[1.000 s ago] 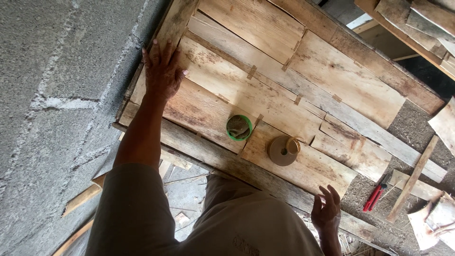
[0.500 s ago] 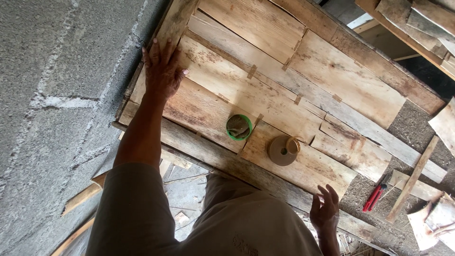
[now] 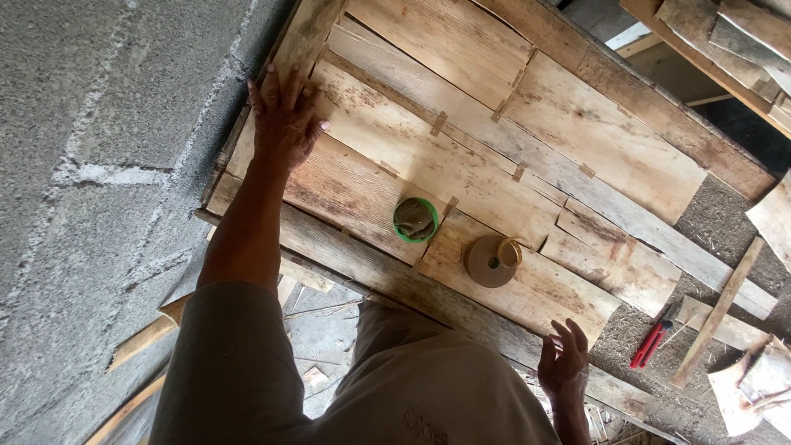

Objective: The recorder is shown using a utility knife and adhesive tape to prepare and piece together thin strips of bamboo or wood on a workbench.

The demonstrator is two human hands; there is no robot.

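Note:
My left hand lies flat, fingers spread, on the near-left corner of a rough wooden plank panel, close to the concrete block wall. My right hand hovers with fingers apart at the panel's lower edge, holding nothing. Between the two hands, on the planks, stand a small green-rimmed round container and a tan roll of tape. Small wooden wedges sit in the gaps between the planks.
A grey concrete block wall fills the left. Red-handled pliers lie on the ground at right beside a loose wooden strip. More boards are stacked at the top right. Wood scraps lie below, near my legs.

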